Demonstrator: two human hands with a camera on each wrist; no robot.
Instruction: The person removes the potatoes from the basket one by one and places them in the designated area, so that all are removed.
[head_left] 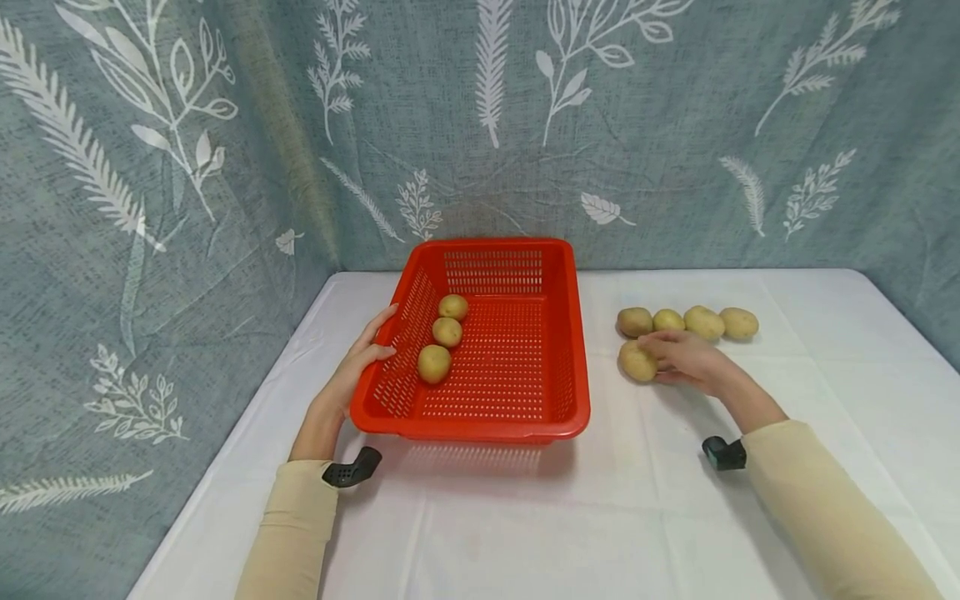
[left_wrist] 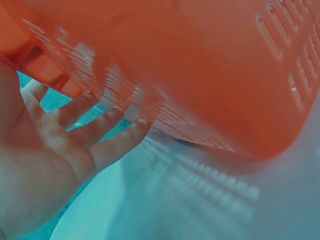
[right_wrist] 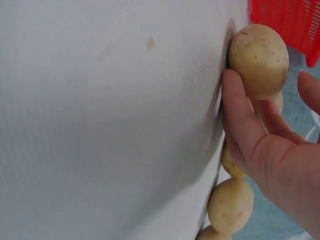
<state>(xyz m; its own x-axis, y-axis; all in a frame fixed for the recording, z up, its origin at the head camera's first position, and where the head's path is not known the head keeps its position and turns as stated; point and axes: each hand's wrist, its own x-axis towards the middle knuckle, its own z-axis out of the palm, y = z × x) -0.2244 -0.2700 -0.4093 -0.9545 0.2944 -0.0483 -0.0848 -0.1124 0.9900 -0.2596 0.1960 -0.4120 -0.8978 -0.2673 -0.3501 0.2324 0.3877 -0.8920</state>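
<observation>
A red plastic basket [head_left: 480, 429] with slotted sides stands on the table, and three potatoes [head_left: 434, 364] lie along its left side. My left hand [head_left: 354, 367] holds the basket's left rim, thumb over the edge; in the left wrist view its fingers [left_wrist: 112, 142] lie against the outside wall. Right of the basket, a potato [head_left: 635, 363] sits on the cloth. My right hand [head_left: 693, 357] reaches it from the right. In the right wrist view, fingertips touch this potato [right_wrist: 260, 60], while one digit stands apart from it.
Behind my right hand several more potatoes [head_left: 703, 323] lie in a row, the leftmost one [head_left: 634, 322] darker brown. White cloth [head_left: 510, 533] covers the table. A patterned blue-green curtain [head_left: 465, 192] hangs behind and along the left side.
</observation>
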